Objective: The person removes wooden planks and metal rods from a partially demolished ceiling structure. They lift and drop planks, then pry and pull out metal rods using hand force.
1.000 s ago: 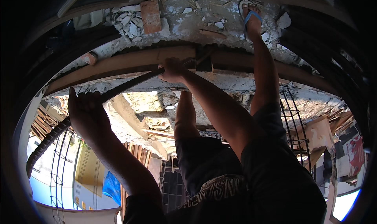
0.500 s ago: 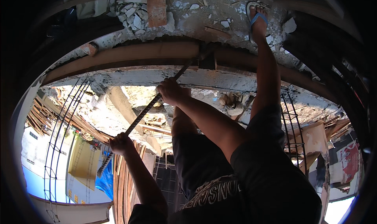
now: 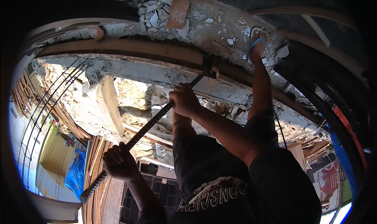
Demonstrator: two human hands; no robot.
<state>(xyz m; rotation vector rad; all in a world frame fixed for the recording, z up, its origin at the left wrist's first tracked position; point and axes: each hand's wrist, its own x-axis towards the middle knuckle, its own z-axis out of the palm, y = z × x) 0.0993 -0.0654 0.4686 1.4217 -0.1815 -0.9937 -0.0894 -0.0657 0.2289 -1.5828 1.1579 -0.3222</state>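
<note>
A long ribbed steel bar slants from the lower left up toward the middle. My left hand is closed around its lower part, short of the near end. Farther up, my right hand grips the same bar. The bar's upper end reaches a dark gap in a brown board that runs along a grey concrete beam. A small wood block sits beside that end. Shadow hides exactly how the tip meets the board.
My foot in a blue-strapped flip-flop stands on rubble-strewn concrete beyond the beam. Broken chunks and a reddish brick lie there. Steel reinforcement rods rise at the left, near stacked timber strips and a blue tarp.
The view has tilted. My left hand and the bar's near end have come down and closer, while both hands keep their grip. The bar's upper end stays at the board's gap.
</note>
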